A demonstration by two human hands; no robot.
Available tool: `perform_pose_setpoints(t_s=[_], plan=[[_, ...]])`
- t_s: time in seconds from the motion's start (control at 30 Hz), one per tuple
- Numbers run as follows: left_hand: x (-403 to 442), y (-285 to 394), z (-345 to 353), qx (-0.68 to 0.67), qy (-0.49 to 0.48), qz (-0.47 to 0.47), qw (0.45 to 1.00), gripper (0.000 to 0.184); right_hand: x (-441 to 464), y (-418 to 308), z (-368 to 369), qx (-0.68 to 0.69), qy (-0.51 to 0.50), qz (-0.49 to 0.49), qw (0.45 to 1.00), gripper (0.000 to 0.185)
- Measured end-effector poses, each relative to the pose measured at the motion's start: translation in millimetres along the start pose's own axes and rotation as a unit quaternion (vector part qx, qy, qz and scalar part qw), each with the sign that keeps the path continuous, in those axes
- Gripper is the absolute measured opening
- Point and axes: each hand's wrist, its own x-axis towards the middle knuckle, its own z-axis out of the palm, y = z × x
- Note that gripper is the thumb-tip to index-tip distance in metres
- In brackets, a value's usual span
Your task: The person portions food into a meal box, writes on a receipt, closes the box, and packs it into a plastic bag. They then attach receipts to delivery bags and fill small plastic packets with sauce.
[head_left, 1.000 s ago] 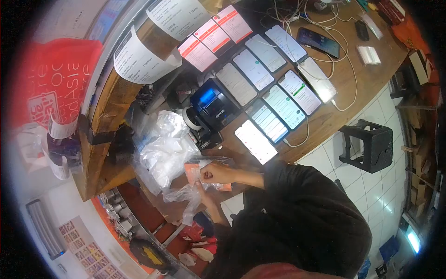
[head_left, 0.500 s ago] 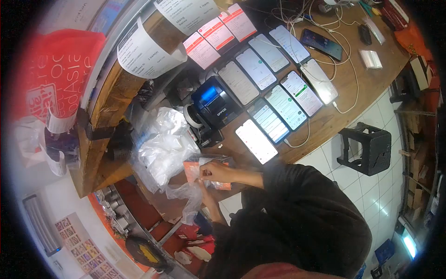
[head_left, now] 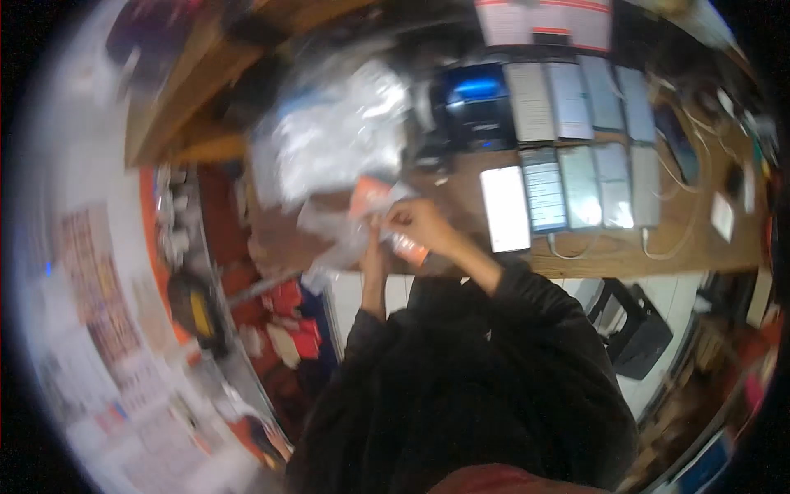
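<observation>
Desk [head_left: 461,198]: beneath the fingers.
Plastic heap [head_left: 341,136]: beyond the fingers, leftward.
Clear film [head_left: 333,226]: trailing left from the fingers; apparently being worked around the packet.
Right hand [head_left: 424,224], left hand [head_left: 374,245]: fingers pinched together on film, contact blurred.
Orange packet [head_left: 370,195]: just beyond the fingertips; next move calls for steady two-handed control.

No word or number can be read surely, because of blur. Lines of print show on the phones [head_left: 546,193] at two o'clock. At one o'clock, the printer [head_left: 477,115] bears a small unreadable mark; beyond it stand red-banded panels [head_left: 506,23], also unreadable. At nine o'clock, posters [head_left: 99,284] are likewise too blurred.
</observation>
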Motion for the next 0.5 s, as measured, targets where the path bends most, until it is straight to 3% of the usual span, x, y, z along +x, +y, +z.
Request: perform_pose_setpoints(t_s=[0.07, 0.13, 0.2, 0.27, 0.33, 0.5], plan=[[-9.5, 15.1, 8.9, -0.014, -0.020, -0.026, 0.999, 0.039, -0.8, 0.2, 2.1, -0.004, 0.007, -0.031, 0.999, 0.015], [-26.7, 30.2, 18.3, 0.090, -0.026, 0.098, 0.991, 0.043, -0.3, -0.2, 2.3, 0.003, 0.003, -0.034, 0.999, 0.014], [-28.4, 50.8, 24.8, 0.043, -0.016, -0.100, 0.994, 0.044, 0.3, 1.1, 3.3, 0.000, -0.003, -0.035, 0.999, 0.013], [-28.6, 47.1, 25.7, 0.063, -0.076, 0.106, 0.989, 0.043, 1.6, -0.9, 4.1, -0.008, 0.003, -0.034, 0.999, 0.013], [-29.8, 54.2, 31.8, 0.033, -0.024, 0.001, 0.999, 0.043, 0.4, -4.2, 3.1, 0.028, 0.007, -0.035, 0.999, 0.012], [-36.9, 62.0, 33.8, -0.015, -0.006, -0.055, 0.998, 0.035, 0.4, -5.3, 3.4, -0.006, 0.001, -0.016, 1.000, 0.013]])
